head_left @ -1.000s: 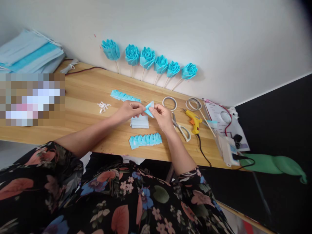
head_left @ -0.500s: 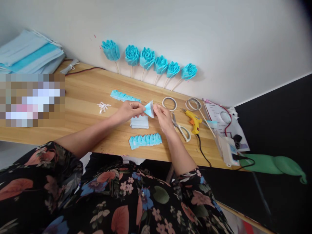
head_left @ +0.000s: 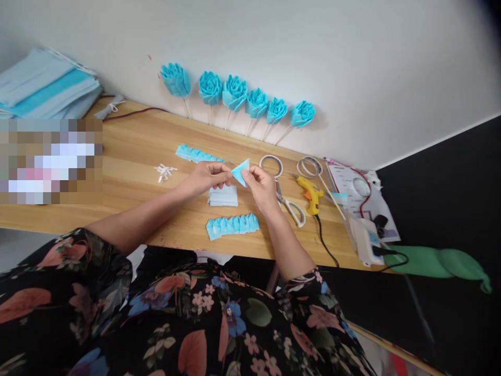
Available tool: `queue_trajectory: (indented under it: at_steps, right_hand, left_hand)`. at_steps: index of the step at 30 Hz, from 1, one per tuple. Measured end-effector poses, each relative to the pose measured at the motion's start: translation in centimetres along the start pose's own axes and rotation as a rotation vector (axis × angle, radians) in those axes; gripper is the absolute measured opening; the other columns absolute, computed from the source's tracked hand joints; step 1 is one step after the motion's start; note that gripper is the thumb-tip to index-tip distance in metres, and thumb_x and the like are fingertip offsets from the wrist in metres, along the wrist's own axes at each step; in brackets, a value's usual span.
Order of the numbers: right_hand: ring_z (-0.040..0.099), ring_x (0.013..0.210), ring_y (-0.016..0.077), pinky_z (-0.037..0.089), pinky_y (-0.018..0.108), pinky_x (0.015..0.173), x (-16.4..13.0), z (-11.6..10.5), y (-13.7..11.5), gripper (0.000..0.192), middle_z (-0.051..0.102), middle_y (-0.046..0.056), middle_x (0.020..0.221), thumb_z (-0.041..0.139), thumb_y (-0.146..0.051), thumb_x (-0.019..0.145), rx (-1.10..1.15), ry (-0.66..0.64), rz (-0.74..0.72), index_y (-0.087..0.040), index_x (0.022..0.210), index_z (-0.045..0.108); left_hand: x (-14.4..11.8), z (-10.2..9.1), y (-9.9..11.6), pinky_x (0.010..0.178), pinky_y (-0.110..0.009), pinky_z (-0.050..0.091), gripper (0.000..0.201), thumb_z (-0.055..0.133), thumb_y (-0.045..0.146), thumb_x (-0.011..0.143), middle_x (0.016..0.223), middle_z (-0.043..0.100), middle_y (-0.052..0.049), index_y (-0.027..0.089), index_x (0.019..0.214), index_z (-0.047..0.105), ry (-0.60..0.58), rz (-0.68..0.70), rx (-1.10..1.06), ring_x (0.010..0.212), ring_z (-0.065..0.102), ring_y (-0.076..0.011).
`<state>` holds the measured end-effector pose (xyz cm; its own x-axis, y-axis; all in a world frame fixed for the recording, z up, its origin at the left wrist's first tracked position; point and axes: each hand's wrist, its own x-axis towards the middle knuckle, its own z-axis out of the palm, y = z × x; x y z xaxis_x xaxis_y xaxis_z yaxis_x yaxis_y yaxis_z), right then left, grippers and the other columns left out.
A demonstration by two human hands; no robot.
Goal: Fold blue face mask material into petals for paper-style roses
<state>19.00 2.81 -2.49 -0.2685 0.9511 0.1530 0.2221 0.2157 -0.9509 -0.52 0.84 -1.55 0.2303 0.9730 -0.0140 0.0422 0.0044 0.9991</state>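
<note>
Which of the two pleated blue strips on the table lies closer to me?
The pleated strip lying below the hands, near the table's front edge; the other pleated strip lies farther back, toward the wall.

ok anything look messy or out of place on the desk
Little stands out. Both hands pinch a blue folded piece above the table. Small white scraps lie scattered left of them, and the glue gun's cord trails off the front edge.

No writing can be read (the printed sheet [head_left: 354,189] is too small).
</note>
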Motion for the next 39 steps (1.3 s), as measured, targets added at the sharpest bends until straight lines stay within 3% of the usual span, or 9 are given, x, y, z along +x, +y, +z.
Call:
queue_trajectory:
  at_steps: [8, 13, 20, 27, 30, 39]
  right_hand:
    - [0.036, 0.062, 0.0115, 0.032, 0.027, 0.061, 0.0, 0.1, -0.1, 0.043, 0.041, -0.003, 0.065, 0.061, -0.059, 0.086, -0.008, 0.004, -0.005, -0.022, 0.068, 0.050]
    - [0.035, 0.061, 0.0108, 0.031, 0.027, 0.060, -0.1, 0.1, -0.3, 0.039, 0.040, -0.004, 0.064, 0.062, -0.053, 0.088, 0.025, 0.002, -0.022, -0.022, 0.068, 0.050]
    - [0.037, 0.061, 0.0102, 0.030, 0.027, 0.060, -0.3, 0.4, -0.7, 0.036, 0.043, -0.005, 0.063, 0.064, -0.049, 0.088, 0.031, -0.046, -0.031, -0.021, 0.068, 0.053]
    - [0.044, 0.063, 0.0103, 0.036, 0.026, 0.061, -0.2, 0.7, -0.2, 0.039, 0.051, -0.004, 0.067, 0.066, -0.057, 0.084, 0.135, -0.072, -0.003, -0.020, 0.074, 0.059]
    - [0.046, 0.064, 0.0103, 0.038, 0.025, 0.062, -0.1, 0.8, -0.2, 0.037, 0.055, -0.003, 0.070, 0.070, -0.056, 0.081, 0.162, -0.043, -0.004, -0.020, 0.080, 0.063]
    - [0.043, 0.062, 0.0098, 0.038, 0.025, 0.061, -0.3, 0.6, -0.5, 0.034, 0.051, -0.004, 0.065, 0.069, -0.051, 0.083, 0.099, 0.023, -0.022, -0.020, 0.072, 0.061]
  left_hand:
    - [-0.1, 0.1, 0.4, 0.054, -0.022, 0.043, 0.016, 0.067, 0.028, 0.080, 0.065, 0.067, -0.002, 0.015, 0.070, 0.067, 0.005, -0.003, -0.016, 0.055, 0.053, -0.0093]
    - [-0.4, 0.1, 0.8, 0.056, -0.023, 0.044, 0.026, 0.062, 0.034, 0.086, 0.065, 0.065, -0.003, 0.015, 0.069, 0.067, -0.008, -0.002, 0.009, 0.057, 0.053, -0.0096]
    - [0.0, 0.1, -0.3, 0.052, -0.022, 0.041, 0.024, 0.071, 0.038, 0.081, 0.068, 0.068, -0.003, 0.015, 0.074, 0.068, -0.029, 0.019, -0.008, 0.055, 0.052, -0.0086]
    - [0.1, 0.1, -0.6, 0.051, -0.021, 0.039, 0.026, 0.075, 0.036, 0.077, 0.056, 0.057, 0.002, 0.015, 0.067, 0.063, -0.032, 0.012, 0.001, 0.051, 0.050, -0.0076]
    - [0.0, 0.3, -0.5, 0.052, -0.020, 0.038, 0.025, 0.072, 0.034, 0.078, 0.054, 0.056, 0.002, 0.015, 0.066, 0.062, -0.056, 0.004, 0.021, 0.051, 0.049, -0.0073]
    - [0.0, 0.4, -0.7, 0.052, -0.019, 0.037, 0.023, 0.067, 0.030, 0.081, 0.055, 0.056, 0.003, 0.016, 0.065, 0.060, -0.080, 0.018, 0.037, 0.050, 0.048, -0.0068]
